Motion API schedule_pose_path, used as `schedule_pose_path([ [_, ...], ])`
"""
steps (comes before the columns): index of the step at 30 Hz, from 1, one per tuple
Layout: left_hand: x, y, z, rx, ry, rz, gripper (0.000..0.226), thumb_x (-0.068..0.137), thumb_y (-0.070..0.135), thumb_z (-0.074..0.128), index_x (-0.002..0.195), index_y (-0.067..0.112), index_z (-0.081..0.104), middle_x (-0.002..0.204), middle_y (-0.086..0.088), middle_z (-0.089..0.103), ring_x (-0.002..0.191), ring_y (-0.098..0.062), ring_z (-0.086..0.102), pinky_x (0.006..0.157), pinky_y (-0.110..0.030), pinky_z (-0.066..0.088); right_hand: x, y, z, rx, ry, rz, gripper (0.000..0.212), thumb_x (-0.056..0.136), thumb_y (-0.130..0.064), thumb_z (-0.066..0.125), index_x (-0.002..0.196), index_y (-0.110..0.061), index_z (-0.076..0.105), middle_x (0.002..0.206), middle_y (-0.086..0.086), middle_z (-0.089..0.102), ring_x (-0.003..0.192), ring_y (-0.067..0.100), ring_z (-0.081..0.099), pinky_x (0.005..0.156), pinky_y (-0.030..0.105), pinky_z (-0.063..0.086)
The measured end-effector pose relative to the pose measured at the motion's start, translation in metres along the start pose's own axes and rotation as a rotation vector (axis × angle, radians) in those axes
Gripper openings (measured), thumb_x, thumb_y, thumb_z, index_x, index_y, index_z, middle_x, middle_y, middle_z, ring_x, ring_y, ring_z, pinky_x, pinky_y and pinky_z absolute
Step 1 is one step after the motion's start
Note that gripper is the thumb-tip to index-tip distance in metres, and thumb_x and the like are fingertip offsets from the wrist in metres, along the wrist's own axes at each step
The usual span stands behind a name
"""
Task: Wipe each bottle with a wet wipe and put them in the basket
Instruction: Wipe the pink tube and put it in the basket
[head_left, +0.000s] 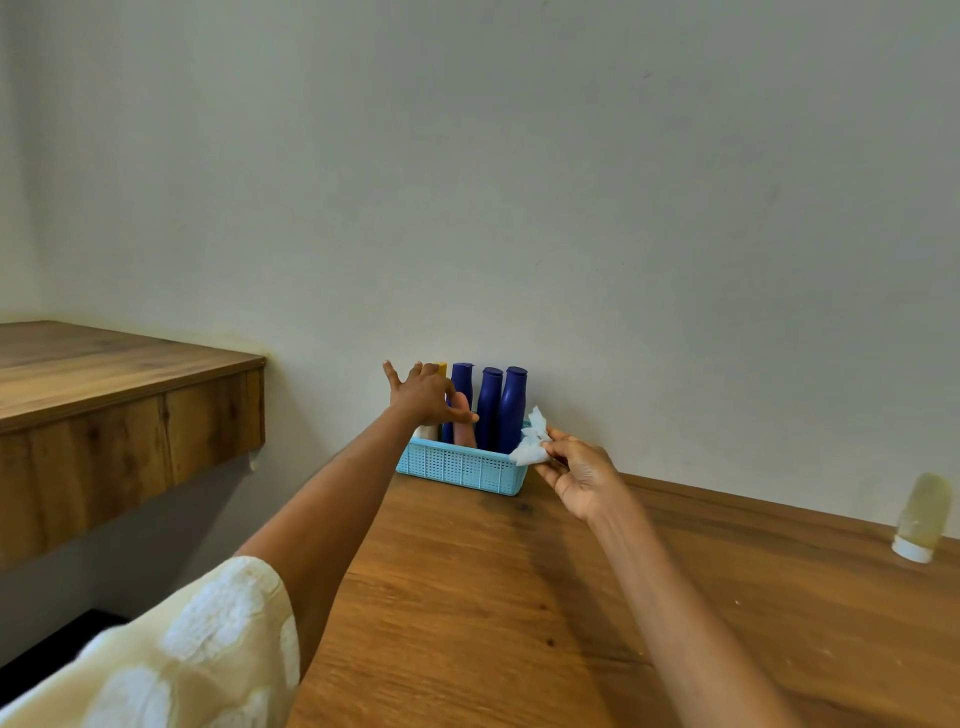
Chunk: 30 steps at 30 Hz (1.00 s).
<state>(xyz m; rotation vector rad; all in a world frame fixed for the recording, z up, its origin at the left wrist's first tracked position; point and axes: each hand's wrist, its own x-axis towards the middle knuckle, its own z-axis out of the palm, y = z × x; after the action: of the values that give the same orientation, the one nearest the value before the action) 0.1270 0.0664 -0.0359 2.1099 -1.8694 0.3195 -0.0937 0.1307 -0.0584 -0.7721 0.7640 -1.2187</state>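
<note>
A light blue slotted basket (462, 470) stands on the wooden table against the wall. Upright inside it are three dark blue bottles (491, 408), a pink bottle (465, 428), a white bottle (426, 432) and one with a yellow cap (441, 368). My left hand (423, 397) hovers over the basket's left half with fingers spread; its thumb reaches across the top of the pink bottle. At the basket's right end, my right hand (582, 475) pinches a crumpled white wet wipe (532, 447). A pale yellow-green bottle (922, 519) stands on its white cap at the far right.
The wooden table (519, 597) runs along a plain wall. A separate wooden counter (104, 374) sits higher at the left, with a gap between it and the table.
</note>
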Motion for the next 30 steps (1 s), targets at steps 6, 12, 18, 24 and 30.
schedule_pose_path([
  [6, 0.0, 0.0, 0.01, 0.034, -0.027, 0.028, 0.061, 0.075, 0.069, 0.055, 0.121, 0.029, 0.056, 0.149, -0.009, 0.029, 0.142, -0.031, 0.012, 0.102, -0.07, -0.012, 0.002, 0.002, -0.003, 0.013, 0.006, 0.005, 0.04, 0.087, 0.014, 0.046, 0.126, 0.005, 0.05, 0.129, 0.023, 0.052, 0.117, 0.033, 0.052, 0.08, 0.038, 0.05],
  [12, -0.001, 0.0, 0.003, 0.074, -0.065, 0.063, 0.066, 0.074, 0.068, 0.057, 0.129, 0.031, 0.051, 0.155, -0.009, 0.018, 0.145, -0.032, 0.001, 0.1, -0.069, -0.015, 0.003, 0.002, -0.005, 0.032, 0.017, 0.014, 0.039, 0.087, 0.014, 0.045, 0.125, 0.005, 0.05, 0.129, 0.024, 0.052, 0.117, 0.034, 0.052, 0.084, 0.04, 0.049],
  [18, -0.009, 0.004, -0.007, 0.012, 0.035, 0.091, 0.066, 0.079, 0.069, 0.048, 0.132, 0.032, 0.047, 0.157, -0.007, 0.015, 0.145, -0.028, 0.003, 0.104, -0.067, -0.012, 0.003, -0.002, -0.006, 0.054, 0.017, 0.01, 0.041, 0.088, 0.014, 0.045, 0.127, 0.004, 0.05, 0.13, 0.024, 0.05, 0.118, 0.033, 0.051, 0.085, 0.04, 0.048],
  [24, -0.04, 0.031, -0.012, -0.108, 0.354, 0.207, 0.055, 0.089, 0.06, 0.041, 0.132, 0.027, 0.047, 0.152, 0.0, 0.029, 0.142, -0.019, 0.021, 0.112, -0.054, -0.005, -0.008, -0.018, -0.004, 0.125, 0.047, -0.067, 0.04, 0.09, 0.012, 0.043, 0.127, 0.0, 0.051, 0.13, 0.021, 0.051, 0.114, 0.032, 0.053, 0.083, 0.038, 0.049],
  [30, -0.069, 0.097, -0.01, -0.252, 0.311, 0.272, 0.051, 0.094, 0.05, 0.04, 0.136, 0.022, 0.042, 0.151, 0.001, 0.029, 0.141, -0.018, 0.021, 0.113, -0.051, -0.001, -0.03, -0.039, -0.023, 0.015, 0.251, -0.173, 0.033, 0.09, 0.004, 0.048, 0.114, -0.013, 0.062, 0.109, 0.01, 0.062, 0.099, 0.025, 0.058, 0.081, 0.041, 0.048],
])
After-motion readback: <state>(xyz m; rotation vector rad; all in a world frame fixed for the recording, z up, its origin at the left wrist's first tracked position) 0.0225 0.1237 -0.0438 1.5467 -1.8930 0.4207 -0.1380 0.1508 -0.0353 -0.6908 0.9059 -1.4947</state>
